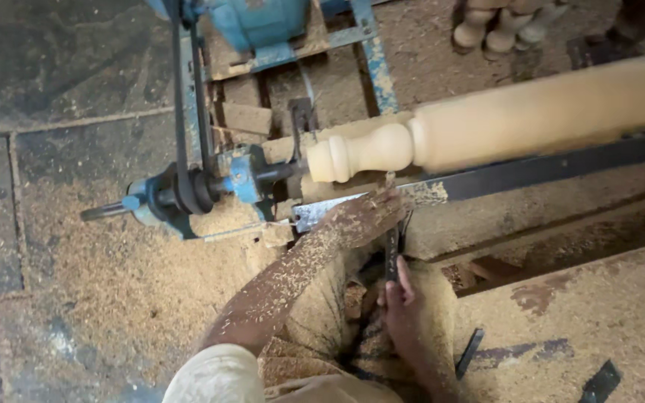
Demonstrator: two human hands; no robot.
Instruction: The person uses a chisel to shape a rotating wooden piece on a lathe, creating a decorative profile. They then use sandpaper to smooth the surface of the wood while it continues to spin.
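A pale turned wooden spindle (502, 123) with a rounded knob end is mounted on a blue lathe (237, 179) and looks blurred from spinning. My left hand (367, 216), coated in wood shavings, rests on the metal tool rest (487, 179) and clasps the front of a dark metal chisel (391, 250), whose tip meets the wood below the knob's neck. My right hand (397, 298) grips the chisel's rear end, low and close to my body.
A black drive belt (184, 97) runs up to a blue motor (259, 22). Sawdust covers the stone floor and bench. Several turned wooden pieces (502, 26) lie at the top right. Dark metal tools (599, 380) lie at the lower right.
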